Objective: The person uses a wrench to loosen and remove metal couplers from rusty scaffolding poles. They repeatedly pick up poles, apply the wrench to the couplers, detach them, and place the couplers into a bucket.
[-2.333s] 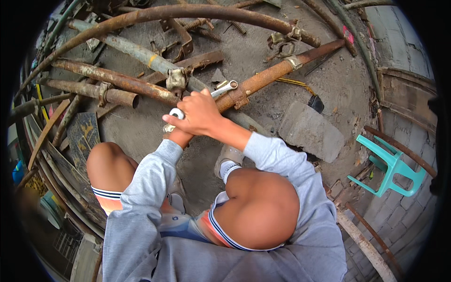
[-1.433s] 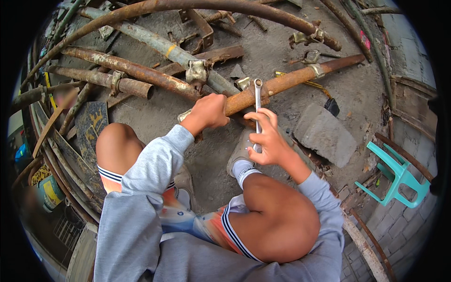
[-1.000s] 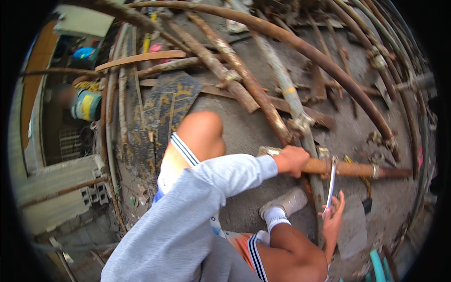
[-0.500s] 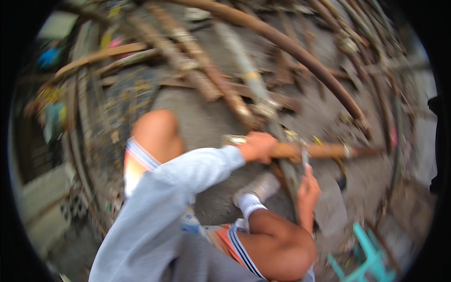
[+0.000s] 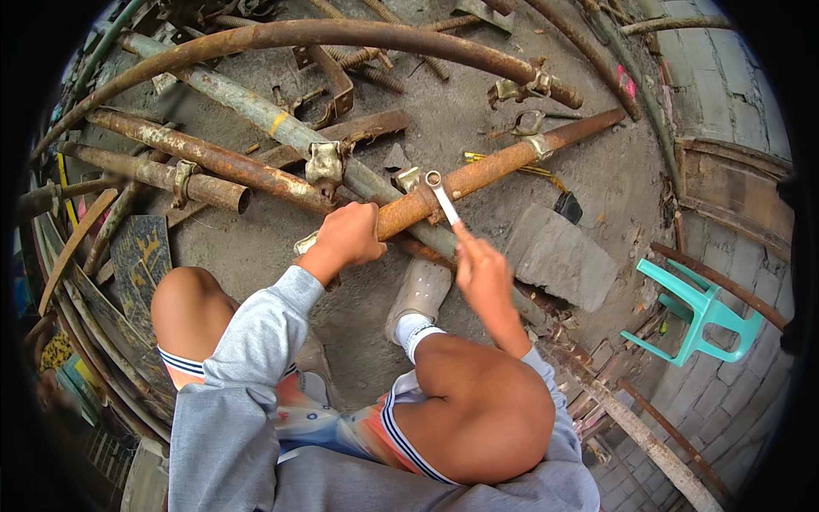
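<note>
The left grip (image 5: 351,233) is clasping the rusty pipe (image 5: 505,168), which is lying across the grey pipe (image 5: 368,181); the right grip (image 5: 485,277) is holding the wrench (image 5: 444,203), its ring end sitting beside a clamp (image 5: 409,179).

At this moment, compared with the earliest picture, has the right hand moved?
Yes: the right hand is farther right, closer to the grey concrete block.

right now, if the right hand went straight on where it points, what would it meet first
Likely the rusty pipe that the wrench crosses; depth is unclear, so the right hand might pass above it.
</note>
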Demonstrator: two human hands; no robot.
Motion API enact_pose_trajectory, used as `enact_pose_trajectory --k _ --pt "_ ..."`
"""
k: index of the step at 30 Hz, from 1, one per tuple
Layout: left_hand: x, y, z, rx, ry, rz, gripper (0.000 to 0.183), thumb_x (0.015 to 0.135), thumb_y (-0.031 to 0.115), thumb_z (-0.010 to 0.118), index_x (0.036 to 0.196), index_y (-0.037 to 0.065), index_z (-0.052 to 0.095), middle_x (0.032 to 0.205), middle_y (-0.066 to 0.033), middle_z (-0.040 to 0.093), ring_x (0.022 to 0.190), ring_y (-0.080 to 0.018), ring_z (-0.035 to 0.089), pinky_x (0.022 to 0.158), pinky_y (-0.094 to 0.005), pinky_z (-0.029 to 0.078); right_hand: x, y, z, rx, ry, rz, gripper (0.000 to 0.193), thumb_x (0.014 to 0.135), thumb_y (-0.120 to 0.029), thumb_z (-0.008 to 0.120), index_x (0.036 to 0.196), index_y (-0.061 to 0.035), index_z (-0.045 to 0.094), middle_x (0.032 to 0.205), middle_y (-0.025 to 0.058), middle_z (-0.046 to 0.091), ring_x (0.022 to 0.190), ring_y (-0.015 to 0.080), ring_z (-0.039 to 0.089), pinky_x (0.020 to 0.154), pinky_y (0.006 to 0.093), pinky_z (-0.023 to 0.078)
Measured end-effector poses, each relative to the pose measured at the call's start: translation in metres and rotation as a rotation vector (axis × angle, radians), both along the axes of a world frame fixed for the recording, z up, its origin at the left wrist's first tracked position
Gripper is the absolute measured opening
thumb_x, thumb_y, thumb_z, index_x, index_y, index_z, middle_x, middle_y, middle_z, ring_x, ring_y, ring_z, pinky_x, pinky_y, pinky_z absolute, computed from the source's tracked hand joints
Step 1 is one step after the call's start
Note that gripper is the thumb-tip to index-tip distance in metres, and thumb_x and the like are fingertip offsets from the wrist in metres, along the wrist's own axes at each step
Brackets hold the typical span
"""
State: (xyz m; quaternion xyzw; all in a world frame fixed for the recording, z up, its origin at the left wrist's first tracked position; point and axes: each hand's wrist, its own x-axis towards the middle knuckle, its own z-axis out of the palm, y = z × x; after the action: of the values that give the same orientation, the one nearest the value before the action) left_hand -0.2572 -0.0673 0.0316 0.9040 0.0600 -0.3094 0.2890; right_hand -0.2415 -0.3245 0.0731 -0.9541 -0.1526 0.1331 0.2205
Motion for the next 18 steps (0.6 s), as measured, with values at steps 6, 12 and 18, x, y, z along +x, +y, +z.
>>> enact_pose_trajectory --k 6,12,18 --pt "0.000 0.005 -0.001 -0.041 0.071 0.002 0.045 0.068 0.026 0.081 0.100 -0.002 0.065 0.095 -0.0245 0.070 0.095 -0.0416 0.069 0.085 -0.0480 0.055 0.025 -0.017 -0.005 -0.123 -0.200 0.048 0.033 0.089 -0.015 0.070 0.122 -0.0190 0.073 0.074 0.0116 0.059 0.061 0.0311 0.059 0.058 0.0408 0.046" --pt "0.005 0.002 0.008 -0.016 0.049 -0.003 0.040 0.069 0.024 0.080 0.097 -0.001 0.067 0.097 -0.0238 0.071 0.095 -0.0405 0.069 0.085 -0.0472 0.055 0.101 -0.055 -0.028 -0.181 -0.329 0.448 0.031 0.094 -0.026 0.067 0.125 -0.0290 0.071 0.070 0.0011 0.054 0.057 0.0174 0.044 0.056 0.0319 0.036" --pt "0.005 0.000 0.003 -0.019 0.046 0.023 0.044 0.069 0.025 0.082 0.099 -0.002 0.065 0.096 -0.0251 0.070 0.093 -0.0418 0.069 0.083 -0.0476 0.056 0.229 -0.018 -0.063 -0.121 -0.462 0.741 0.020 0.093 -0.029 0.068 0.084 -0.0119 0.062 0.074 0.0029 0.055 0.072 0.0204 0.053 0.073 0.0332 0.040"
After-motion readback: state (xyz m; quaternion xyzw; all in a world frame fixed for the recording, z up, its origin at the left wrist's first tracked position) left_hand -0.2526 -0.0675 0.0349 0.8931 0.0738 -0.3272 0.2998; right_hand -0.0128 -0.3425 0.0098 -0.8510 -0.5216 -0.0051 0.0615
